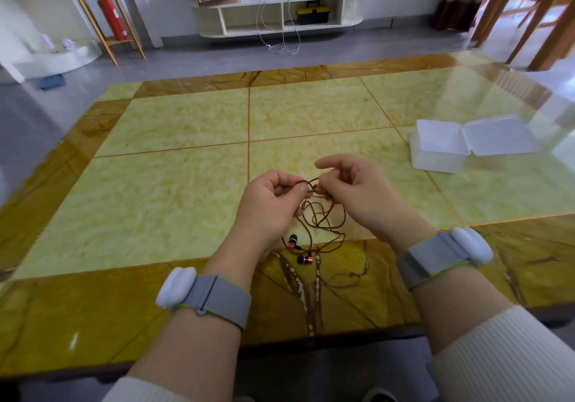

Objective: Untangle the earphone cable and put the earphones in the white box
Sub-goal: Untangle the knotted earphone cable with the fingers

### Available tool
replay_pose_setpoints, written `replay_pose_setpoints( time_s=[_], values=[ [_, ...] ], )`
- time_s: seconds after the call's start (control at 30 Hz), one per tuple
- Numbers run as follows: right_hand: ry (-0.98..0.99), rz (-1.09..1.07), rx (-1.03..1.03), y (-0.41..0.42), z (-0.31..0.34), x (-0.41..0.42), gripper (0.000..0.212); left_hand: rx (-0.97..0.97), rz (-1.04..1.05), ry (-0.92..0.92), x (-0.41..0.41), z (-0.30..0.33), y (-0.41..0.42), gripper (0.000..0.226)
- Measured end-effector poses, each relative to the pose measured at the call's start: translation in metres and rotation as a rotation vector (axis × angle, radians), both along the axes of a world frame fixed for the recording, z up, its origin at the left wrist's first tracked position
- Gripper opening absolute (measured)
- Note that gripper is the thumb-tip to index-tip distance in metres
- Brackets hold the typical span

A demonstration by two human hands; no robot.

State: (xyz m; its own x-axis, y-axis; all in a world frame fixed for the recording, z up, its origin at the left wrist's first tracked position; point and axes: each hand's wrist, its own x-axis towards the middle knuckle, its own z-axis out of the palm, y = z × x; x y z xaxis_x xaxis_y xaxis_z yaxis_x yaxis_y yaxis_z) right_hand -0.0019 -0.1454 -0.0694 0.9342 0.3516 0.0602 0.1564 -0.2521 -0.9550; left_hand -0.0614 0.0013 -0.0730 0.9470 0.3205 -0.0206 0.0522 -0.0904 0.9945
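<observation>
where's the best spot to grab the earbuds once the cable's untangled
Probably the cable just above the two earbuds, pinched from above. The buds are small, rounded metal barrels lying low near the table's front edge, below the left hand, so they would likely slip; the thin cable lifts both at once. The right hand is also pinching the knot.

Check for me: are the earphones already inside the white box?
No, both earbuds lie on the table below the hands, while the open white box sits apart on the right.
</observation>
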Motion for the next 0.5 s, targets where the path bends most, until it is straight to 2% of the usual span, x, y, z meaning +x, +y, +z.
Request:
replay_pose_setpoints(
  time_s=[0.1, 0.3, 0.5],
  values=[
    [-0.046, 0.034, -0.114, -0.0006, 0.001, -0.003, 0.009, 0.005, 0.009, -0.01, 0.0003, 0.0002, 0.0007, 0.004],
    [0.117, -0.151, 0.098, 0.0039, 0.002, 0.0028, 0.013, -0.047, -0.012, -0.022, -0.0005, 0.0021, -0.0004, 0.004],
    [-0.043, 0.03, -0.116, 0.0007, -0.0033, -0.001, 0.008, -0.006, -0.017, -0.011, -0.0002, -0.0008, -0.0006, 0.004]
  ],
)
